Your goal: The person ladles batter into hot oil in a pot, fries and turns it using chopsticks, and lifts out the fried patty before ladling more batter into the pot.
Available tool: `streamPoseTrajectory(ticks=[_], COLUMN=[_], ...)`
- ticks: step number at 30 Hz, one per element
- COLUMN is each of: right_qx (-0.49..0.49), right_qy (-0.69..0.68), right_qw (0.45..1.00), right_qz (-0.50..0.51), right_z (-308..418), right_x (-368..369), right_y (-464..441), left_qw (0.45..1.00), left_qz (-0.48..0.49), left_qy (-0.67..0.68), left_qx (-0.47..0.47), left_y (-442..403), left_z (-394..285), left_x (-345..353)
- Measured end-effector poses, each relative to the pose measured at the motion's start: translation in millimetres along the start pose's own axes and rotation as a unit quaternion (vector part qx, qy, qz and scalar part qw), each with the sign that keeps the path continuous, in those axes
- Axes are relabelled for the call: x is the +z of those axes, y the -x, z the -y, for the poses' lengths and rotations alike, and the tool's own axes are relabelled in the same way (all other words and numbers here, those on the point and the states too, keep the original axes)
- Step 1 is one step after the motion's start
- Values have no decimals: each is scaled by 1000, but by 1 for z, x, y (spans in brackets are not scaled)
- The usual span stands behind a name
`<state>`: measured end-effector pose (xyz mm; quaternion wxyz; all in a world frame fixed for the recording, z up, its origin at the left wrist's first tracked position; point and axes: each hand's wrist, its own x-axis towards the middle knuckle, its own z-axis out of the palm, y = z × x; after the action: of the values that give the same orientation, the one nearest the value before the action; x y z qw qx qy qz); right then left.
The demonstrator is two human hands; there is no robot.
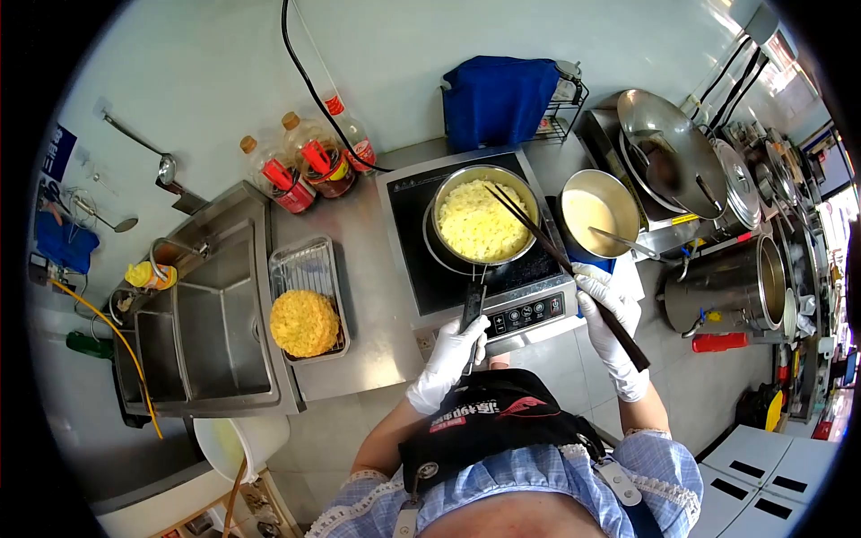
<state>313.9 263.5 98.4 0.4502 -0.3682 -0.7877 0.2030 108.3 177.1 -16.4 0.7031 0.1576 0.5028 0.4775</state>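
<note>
Nearest, the left hand point(455, 355) has its fingers closed round the pan handle point(473, 305); at right, the right hand point(609, 303) grips chopsticks point(625, 342). Farther, yellow food point(471, 226) fills the pan point(491, 172); steady handle, gentle strokes should prevent spills.

Steel pot point(480, 171) of yellow food point(471, 224) on a black cooktop point(409, 206), dark chopsticks point(552, 250) aslant over its rim

Forearms point(387, 439) extended, left hand point(452, 360) clenched, right hand point(612, 309) curled, apparently pinching

Head-worn view, facing forward, downward; near
</note>
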Motion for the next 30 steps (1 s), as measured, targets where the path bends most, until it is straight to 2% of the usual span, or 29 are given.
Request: streamPoseTrajectory(ticks=[3,5,6,11,16,25,30], right_qx=[75,112,87,145,132,111,36], right_qy=[-80,-82,-65,-145,-139,-96,16], right_qw=[994,990,994,978,979,984,990], right_qz=[-6,3,13,44,63,101,138], right_z=[12,20,18,35,53,75,79], right_x=[-12,-24,-30,-51,-65,-60,-41], right_y=[-4,-9,-12,-17,-22,-19,-16], left_qw=[1000,1000,999,999,995,992,992], left_qz=[-4,-8,-12,-19,-20,9,7], left_qy=[-8,-19,-31,-41,-70,-45,-48], left_qx=[3,5,8,31,74,119,119], left_y=[2,4,5,-4,-7,-18,-20], left_z=[-2,-4,-4,19,37,62,68], left_x=[2,3,4,-5,-10,-24,-27])
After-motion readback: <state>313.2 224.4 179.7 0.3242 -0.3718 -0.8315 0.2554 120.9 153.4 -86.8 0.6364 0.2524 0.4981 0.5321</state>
